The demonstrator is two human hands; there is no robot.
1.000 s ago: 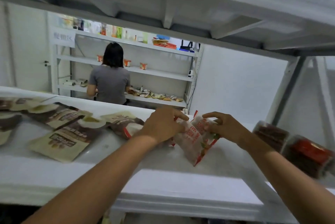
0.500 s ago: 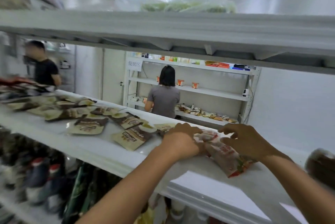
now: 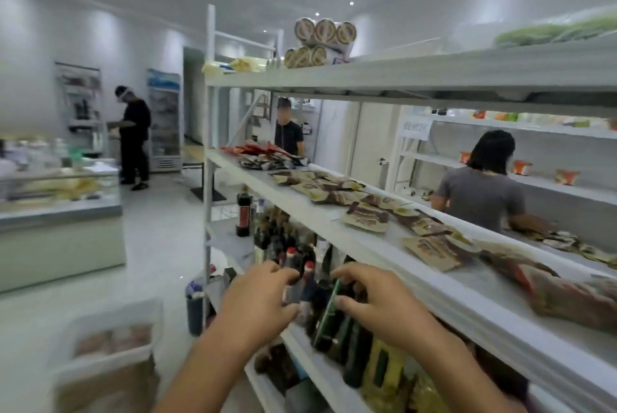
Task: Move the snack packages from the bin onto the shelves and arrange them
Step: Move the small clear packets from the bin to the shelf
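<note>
My left hand [image 3: 258, 299] and my right hand [image 3: 377, 302] hang empty in front of the lower shelf, fingers curled and apart, off the middle shelf [image 3: 444, 289]. Brown and beige snack packages [image 3: 365, 217] lie in a row along that shelf. The red and white snack packages [image 3: 567, 292] lie blurred at its right end. The white bin [image 3: 110, 319] stands on the floor at lower left with pinkish packages inside.
Dark bottles [image 3: 300, 275] crowd the lower shelf behind my hands. Round rolls [image 3: 322, 42] sit on the top shelf. A person in grey [image 3: 484, 185] works behind the shelf, two people in black stand farther back, and a glass counter [image 3: 60, 209] is at left.
Both hands let go of the red and white package and drew back off the shelf, downward. My view swung left and away, bringing the bin and the room into sight.
</note>
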